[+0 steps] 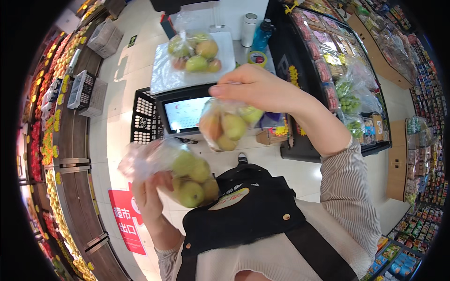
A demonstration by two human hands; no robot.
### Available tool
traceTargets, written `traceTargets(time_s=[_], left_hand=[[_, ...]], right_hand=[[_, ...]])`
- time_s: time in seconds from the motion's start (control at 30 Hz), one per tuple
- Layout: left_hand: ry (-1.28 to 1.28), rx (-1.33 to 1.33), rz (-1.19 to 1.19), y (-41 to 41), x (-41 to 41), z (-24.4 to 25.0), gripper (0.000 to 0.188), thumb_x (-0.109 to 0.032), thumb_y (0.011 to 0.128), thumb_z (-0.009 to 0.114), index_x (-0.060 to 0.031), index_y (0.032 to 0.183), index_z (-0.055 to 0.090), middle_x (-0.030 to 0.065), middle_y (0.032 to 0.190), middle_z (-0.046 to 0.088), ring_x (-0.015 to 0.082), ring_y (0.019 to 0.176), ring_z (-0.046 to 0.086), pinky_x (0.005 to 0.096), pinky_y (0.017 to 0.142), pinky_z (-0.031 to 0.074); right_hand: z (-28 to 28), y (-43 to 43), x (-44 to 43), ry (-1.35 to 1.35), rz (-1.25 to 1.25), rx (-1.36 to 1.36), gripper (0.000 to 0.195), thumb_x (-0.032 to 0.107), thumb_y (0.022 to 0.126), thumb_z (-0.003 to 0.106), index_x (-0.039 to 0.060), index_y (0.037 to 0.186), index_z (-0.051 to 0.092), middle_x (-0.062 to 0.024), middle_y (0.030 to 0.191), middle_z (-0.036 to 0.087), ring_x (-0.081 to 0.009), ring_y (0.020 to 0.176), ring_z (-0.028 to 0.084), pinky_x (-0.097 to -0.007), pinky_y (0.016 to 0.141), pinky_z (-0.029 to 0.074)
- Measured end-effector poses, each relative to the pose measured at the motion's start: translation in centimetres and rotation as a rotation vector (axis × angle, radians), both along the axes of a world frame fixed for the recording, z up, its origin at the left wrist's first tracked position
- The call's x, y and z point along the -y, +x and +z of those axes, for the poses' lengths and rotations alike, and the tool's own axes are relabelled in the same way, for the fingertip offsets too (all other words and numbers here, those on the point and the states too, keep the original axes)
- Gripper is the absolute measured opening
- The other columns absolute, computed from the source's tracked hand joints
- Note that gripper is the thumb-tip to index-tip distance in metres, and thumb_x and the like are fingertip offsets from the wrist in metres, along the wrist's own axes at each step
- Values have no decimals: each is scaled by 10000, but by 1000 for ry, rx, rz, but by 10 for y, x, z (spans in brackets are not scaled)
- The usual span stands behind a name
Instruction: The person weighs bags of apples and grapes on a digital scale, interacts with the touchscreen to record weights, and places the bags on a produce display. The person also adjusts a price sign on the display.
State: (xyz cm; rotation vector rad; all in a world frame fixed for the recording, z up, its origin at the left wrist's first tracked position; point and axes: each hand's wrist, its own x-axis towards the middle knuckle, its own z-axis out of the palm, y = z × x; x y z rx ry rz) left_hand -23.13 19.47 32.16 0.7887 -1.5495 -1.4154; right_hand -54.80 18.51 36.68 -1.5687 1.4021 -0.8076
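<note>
My left hand [151, 191] grips a clear plastic bag of green pears [193, 179], low at the left of the apron; the bag's loose top flops over the fingers. Farther up, my right hand [242, 86] pinches the top of another clear bag of fruit [226, 128], green and orange-red, which hangs in front of a lit touchscreen [184, 112] and hides its right part. Beyond the screen, a third tied bag of green and reddish fruit [195, 52] lies on the weighing plate of a scale [163, 70]. Neither hand touches that one.
A steel-coloured bottle [249, 30], a blue bottle [262, 37] and a roll of yellow tape [257, 59] stand right of the scale. A black plastic basket [142, 116] is at the screen's left. A display case [330, 52] with packed produce runs along the right, fruit shelves along the left.
</note>
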Motion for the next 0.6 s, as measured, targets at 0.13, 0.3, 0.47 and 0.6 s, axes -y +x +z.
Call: traceTargets(time_s=[0.13,0.3,0.47,0.6], left_hand=[[-184,170,-131,-1,16,21,287,-145,1008,331,58,1070,524,53,575,505,134,523,478,275,593,403],[-255,259,-120,64,23,1,243,-25,930,389,33,1121,528,94,817,593,154,650,585,256,583,445],[-515,517,214,136,21,-55,374,40,779,435,61,1143,519,137,1065,597,186,988,577,307,799,467],[-670,493,402,131,10,-45,303,30,834,424,35,1119,529,92,921,599,169,716,597,286,695,498]], right_hand=[[30,81,15,-136,103,-132,376,332,900,560,-20,817,659,-96,644,614,-153,624,591,-288,603,462],[8,184,21,-593,188,-242,224,232,802,573,35,775,676,-131,635,614,-282,644,633,-363,553,487],[-12,243,27,-970,263,-453,189,248,709,614,74,637,621,-80,573,565,-261,555,616,-363,437,459],[-17,266,31,-783,343,-423,236,264,770,616,62,648,612,-103,628,583,-270,529,599,-379,454,455]])
